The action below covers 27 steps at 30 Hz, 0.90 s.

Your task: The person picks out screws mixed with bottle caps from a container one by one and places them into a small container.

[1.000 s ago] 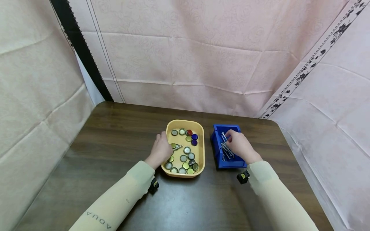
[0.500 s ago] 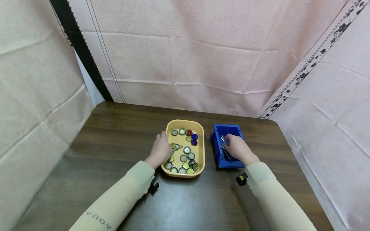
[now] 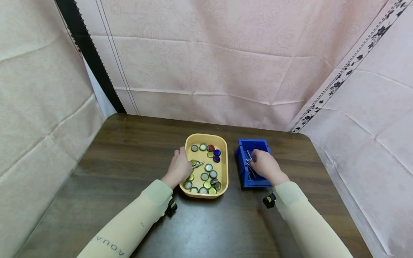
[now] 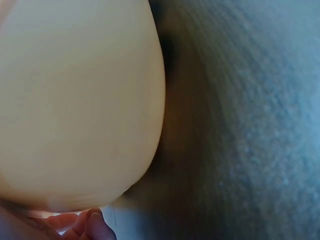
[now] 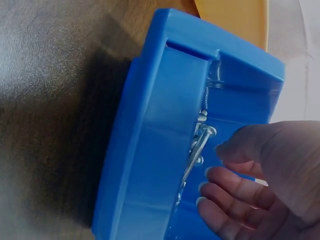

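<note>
My left hand (image 3: 179, 167) is at the left side of a yellow tray (image 3: 226, 168) and grips its rim. Curled fingertips (image 4: 97, 226) show under the tray in the left wrist view. Bottle caps, mostly silver and yellow-green with a few blue and one red, lie in the tray. Near the left hand lies one bolt (image 3: 198, 165) among them. My right hand (image 3: 266, 166) reaches into a blue bin (image 5: 145, 145). Its thumb and loosely bent fingers are apart, with nothing visible between them. Several silver bolts (image 5: 197, 150) lie in the bin beside these fingertips.
Both containers stand on a dark brown wooden table (image 3: 213, 225), a narrow gap between them. Light patterned cloth (image 3: 206, 71) hangs behind the table and along its sides.
My right hand has moved slightly lower and toward the front within the blue bin, and the bolts there have shifted. The left hand and the tray stay in place.
</note>
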Tool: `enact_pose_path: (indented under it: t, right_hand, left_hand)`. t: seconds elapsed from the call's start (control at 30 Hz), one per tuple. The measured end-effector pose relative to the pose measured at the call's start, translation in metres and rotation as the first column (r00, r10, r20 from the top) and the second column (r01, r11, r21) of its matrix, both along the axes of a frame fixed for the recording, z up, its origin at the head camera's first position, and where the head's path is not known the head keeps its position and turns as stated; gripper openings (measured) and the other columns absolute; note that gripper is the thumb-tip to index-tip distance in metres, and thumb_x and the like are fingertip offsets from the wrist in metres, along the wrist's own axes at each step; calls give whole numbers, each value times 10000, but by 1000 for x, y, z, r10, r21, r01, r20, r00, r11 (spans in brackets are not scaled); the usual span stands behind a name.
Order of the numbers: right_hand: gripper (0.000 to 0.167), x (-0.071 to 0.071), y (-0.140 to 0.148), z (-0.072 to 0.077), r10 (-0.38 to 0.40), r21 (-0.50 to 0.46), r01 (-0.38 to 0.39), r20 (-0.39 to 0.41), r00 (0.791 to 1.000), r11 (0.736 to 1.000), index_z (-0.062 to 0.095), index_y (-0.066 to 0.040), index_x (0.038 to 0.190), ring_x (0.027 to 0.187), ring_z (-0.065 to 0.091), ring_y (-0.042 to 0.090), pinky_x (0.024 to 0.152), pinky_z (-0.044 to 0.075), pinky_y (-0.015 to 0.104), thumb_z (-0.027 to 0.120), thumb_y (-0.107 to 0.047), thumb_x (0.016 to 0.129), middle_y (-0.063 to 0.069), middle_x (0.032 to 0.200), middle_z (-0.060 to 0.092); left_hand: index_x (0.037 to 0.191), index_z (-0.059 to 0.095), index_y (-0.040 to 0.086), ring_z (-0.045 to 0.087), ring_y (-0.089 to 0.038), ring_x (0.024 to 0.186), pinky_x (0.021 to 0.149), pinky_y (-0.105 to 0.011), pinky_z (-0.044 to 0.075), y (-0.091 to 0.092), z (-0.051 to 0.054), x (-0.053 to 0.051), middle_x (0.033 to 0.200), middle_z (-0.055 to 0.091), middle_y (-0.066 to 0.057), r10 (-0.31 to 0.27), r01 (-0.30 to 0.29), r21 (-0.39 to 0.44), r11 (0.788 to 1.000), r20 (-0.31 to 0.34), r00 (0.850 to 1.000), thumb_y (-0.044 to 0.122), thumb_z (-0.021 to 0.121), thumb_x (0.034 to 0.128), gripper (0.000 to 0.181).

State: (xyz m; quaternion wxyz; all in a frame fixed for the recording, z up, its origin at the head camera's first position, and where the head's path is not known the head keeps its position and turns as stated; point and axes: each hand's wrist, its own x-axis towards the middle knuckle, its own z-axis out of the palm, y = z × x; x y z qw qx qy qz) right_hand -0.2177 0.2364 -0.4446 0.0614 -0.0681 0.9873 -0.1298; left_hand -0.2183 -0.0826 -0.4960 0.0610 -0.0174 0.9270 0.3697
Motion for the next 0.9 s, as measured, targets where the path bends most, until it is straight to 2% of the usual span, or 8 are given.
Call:
enact_pose_path:
  t: [0.13,0.3,0.47,0.57,0.67,0.8,0.9]
  right_hand:
    - [271,0,-2,4,-8,-12,8,-20,1000,1000,613,8,1135,821,568,269,738,488,463,617,-146,911,136,968,626]
    - [406,-3,-12,17,-30,-117,18,-99,995,993,521,-19,1295,1059,554,330,876,459,507,598,-176,928,192,1203,558]
    - [513,-6,-36,32,10,-217,-38,-131,991,975,429,-95,1403,1153,527,312,903,467,488,603,-225,939,153,1339,445]
    - [527,-9,-55,38,58,-202,-85,-135,989,976,431,-114,1407,1115,531,283,900,469,468,621,-242,933,132,1347,441]
    - [514,-14,-76,42,112,-146,-132,-140,984,980,456,-115,1386,1080,525,254,915,459,445,634,-254,924,114,1316,468]
    - [509,-18,-106,44,214,-87,-221,-84,973,971,484,-109,1364,1107,521,235,923,460,416,657,-260,910,110,1303,492]
    - [487,-21,-128,42,288,-50,-289,-28,957,956,515,-112,1339,1102,525,218,916,464,386,673,-256,902,100,1295,512]
  left_hand:
    - [1427,288,11,490,-314,972,835,-444,454,0,0,0,1188,408,-199,0,0,3,1000,7,1000,54,509,880,592]
    - [1424,289,3,492,-321,969,830,-448,455,1,1,0,1185,409,-206,-3,3,7,1000,3,1000,48,510,876,593]
    - [1428,283,4,491,-321,956,820,-447,454,0,1,0,1177,406,-203,-5,5,5,1000,0,1000,48,502,876,595]
    - [1428,283,7,490,-319,951,818,-445,454,0,0,0,1169,406,-200,-5,5,-1,1000,-2,1000,51,506,875,597]
    - [1427,284,6,493,-319,949,816,-445,455,0,0,0,1165,408,-200,-5,5,-5,1000,-8,1000,51,515,873,601]
    - [1426,287,6,498,-320,958,816,-448,457,1,0,0,1169,411,-200,-3,3,-11,1000,-10,1000,48,525,871,605]
    - [1419,294,7,499,-321,966,822,-447,457,1,0,0,1169,411,-197,-1,1,-18,1000,-8,1000,51,541,868,606]
